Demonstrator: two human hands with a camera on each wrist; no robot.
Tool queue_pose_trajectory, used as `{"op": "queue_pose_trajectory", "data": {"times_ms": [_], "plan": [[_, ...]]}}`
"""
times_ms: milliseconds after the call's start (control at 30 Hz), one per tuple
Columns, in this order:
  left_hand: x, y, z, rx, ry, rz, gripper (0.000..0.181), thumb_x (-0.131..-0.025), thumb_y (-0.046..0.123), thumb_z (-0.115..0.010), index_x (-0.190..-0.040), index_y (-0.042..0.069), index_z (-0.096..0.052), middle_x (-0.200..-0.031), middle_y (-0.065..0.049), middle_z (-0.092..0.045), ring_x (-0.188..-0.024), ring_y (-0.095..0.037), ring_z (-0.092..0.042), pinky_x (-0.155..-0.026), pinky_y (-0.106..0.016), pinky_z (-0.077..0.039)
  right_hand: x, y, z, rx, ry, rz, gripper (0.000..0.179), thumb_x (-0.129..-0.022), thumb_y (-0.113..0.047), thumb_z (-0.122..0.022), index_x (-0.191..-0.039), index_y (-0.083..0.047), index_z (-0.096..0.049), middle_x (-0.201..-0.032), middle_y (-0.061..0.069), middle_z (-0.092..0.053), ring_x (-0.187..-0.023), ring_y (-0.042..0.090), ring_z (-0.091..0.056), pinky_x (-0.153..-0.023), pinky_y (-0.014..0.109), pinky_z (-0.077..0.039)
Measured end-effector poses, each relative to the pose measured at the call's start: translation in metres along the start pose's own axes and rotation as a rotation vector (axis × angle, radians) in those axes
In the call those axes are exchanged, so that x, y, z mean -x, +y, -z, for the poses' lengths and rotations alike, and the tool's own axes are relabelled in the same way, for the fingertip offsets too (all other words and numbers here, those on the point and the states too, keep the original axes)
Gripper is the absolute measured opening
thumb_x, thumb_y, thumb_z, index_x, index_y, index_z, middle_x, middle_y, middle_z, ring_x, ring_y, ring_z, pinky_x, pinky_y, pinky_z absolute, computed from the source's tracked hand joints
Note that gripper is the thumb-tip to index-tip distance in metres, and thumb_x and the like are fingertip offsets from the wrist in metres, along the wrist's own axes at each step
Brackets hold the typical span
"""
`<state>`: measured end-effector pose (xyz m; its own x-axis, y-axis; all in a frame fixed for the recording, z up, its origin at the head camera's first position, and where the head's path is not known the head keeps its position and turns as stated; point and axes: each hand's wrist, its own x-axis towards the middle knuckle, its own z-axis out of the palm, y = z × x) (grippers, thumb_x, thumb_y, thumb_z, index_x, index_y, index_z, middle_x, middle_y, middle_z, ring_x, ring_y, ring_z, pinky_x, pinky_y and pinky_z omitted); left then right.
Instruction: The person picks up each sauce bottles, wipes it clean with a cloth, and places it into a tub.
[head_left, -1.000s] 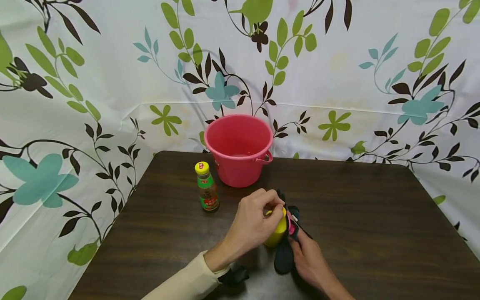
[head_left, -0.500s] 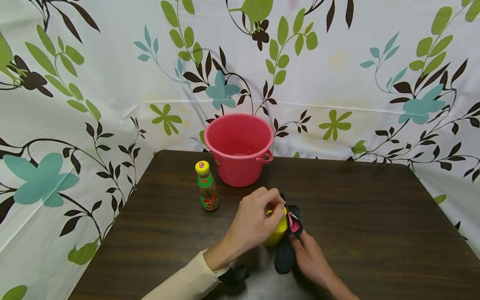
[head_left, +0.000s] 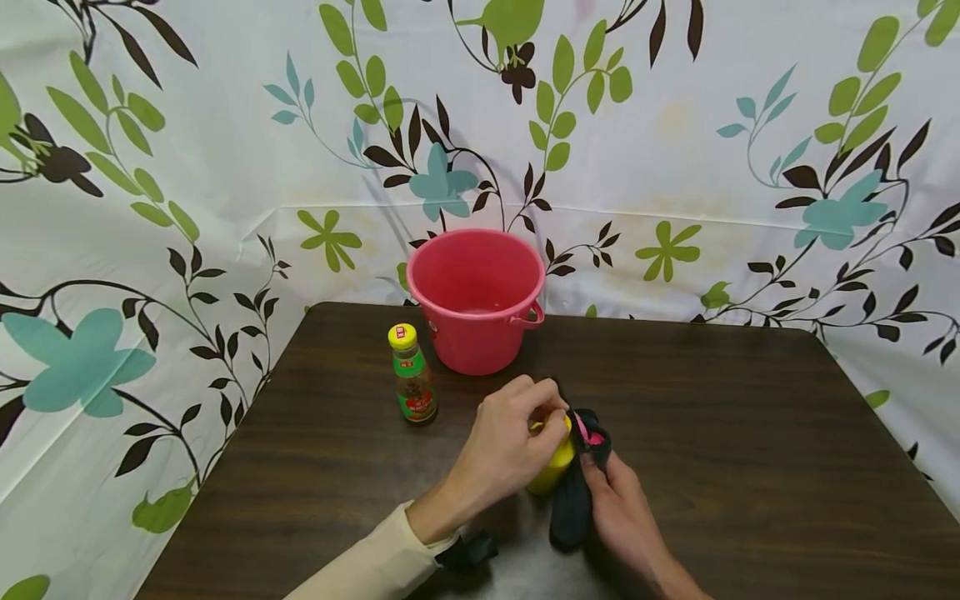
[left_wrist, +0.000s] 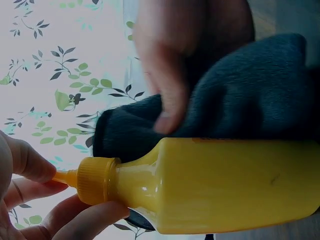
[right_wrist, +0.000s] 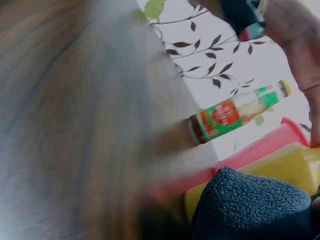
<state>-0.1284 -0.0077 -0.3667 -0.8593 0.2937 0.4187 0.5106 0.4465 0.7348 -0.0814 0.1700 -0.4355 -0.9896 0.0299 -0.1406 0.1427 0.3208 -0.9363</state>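
Note:
My left hand (head_left: 513,437) pinches the thin nozzle of a yellow squeeze bottle (left_wrist: 235,185) between thumb and forefinger. The bottle stands upright on the table, partly behind that hand in the head view. Its ribbed cap and sloping shoulder show in the left wrist view. My right hand (head_left: 626,512) grips a dark fleecy cloth (head_left: 570,512) with bright pink on its inner side. The cloth lies along the bottle's right side, with the thumb pressing it there. One rounded end of it hangs down toward me.
A sauce bottle (head_left: 416,387) with a yellow cap and green label stands left of the hands. Behind it is a pink bucket (head_left: 476,342) with a side handle. Patterned fabric (head_left: 675,142) hangs behind the dark wooden table (head_left: 750,458).
The cloth has shifted and twisted a little in my right hand, and its pink inner side faces differently. My left hand keeps its pinch on the nozzle; the bottle stays in place.

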Motion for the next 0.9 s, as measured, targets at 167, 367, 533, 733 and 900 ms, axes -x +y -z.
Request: {"op": "queue_pose_trajectory", "data": {"times_ms": [167, 367, 533, 733, 900], "plan": [[0.000, 0.000, 0.000, -0.021, 0.005, -0.021, 0.010, -0.093, 0.014, -0.066, -0.086, 0.019, -0.071, -0.081, 0.007, -0.062, -0.073, -0.014, -0.062, -0.066, -0.021, -0.052, 0.002, -0.013, 0.002, -0.038, 0.027, -0.007, 0.042, -0.115, -0.023, -0.043, -0.154, -0.010, -0.053, -0.154, 0.012, -0.059, -0.142, 0.026, -0.051, -0.120, 0.044, -0.043], [0.000, -0.001, 0.000, -0.043, 0.013, -0.044, 0.010, -0.093, 0.014, -0.066, -0.086, 0.020, -0.071, -0.079, 0.008, -0.060, -0.070, -0.009, -0.055, -0.061, -0.019, -0.047, 0.002, -0.030, 0.005, -0.091, -0.022, 0.042, 0.047, -0.116, -0.030, -0.041, -0.162, -0.022, -0.043, -0.166, -0.002, -0.046, -0.152, 0.017, -0.042, -0.126, 0.037, -0.035], [0.001, -0.001, 0.001, -0.022, 0.005, -0.037, 0.008, -0.092, 0.015, -0.067, -0.087, 0.019, -0.072, -0.081, 0.007, -0.062, -0.071, -0.013, -0.059, -0.062, -0.019, -0.049, 0.002, -0.042, 0.008, -0.135, -0.029, 0.090, 0.050, -0.116, -0.033, -0.040, -0.165, -0.026, -0.037, -0.170, -0.005, -0.039, -0.155, 0.012, -0.037, -0.116, 0.012, -0.038], [0.001, -0.002, 0.002, -0.023, 0.011, -0.052, 0.008, -0.091, 0.013, -0.066, -0.088, 0.017, -0.072, -0.081, 0.005, -0.063, -0.070, -0.012, -0.059, -0.061, -0.018, -0.050, 0.005, -0.058, 0.018, -0.195, -0.004, 0.118, 0.052, -0.115, -0.037, -0.041, -0.166, -0.032, -0.034, -0.171, -0.009, -0.035, -0.157, 0.013, -0.034, -0.107, 0.004, -0.040], [0.001, -0.003, 0.000, -0.031, 0.018, -0.074, 0.008, -0.090, 0.012, -0.066, -0.087, 0.017, -0.072, -0.082, 0.004, -0.065, -0.069, -0.008, -0.057, -0.062, -0.018, -0.051, 0.009, -0.069, 0.027, -0.251, 0.078, 0.129, 0.050, -0.114, -0.037, -0.044, -0.162, -0.023, -0.043, -0.164, 0.002, -0.046, -0.144, 0.008, -0.048, -0.102, 0.012, -0.050]]}}
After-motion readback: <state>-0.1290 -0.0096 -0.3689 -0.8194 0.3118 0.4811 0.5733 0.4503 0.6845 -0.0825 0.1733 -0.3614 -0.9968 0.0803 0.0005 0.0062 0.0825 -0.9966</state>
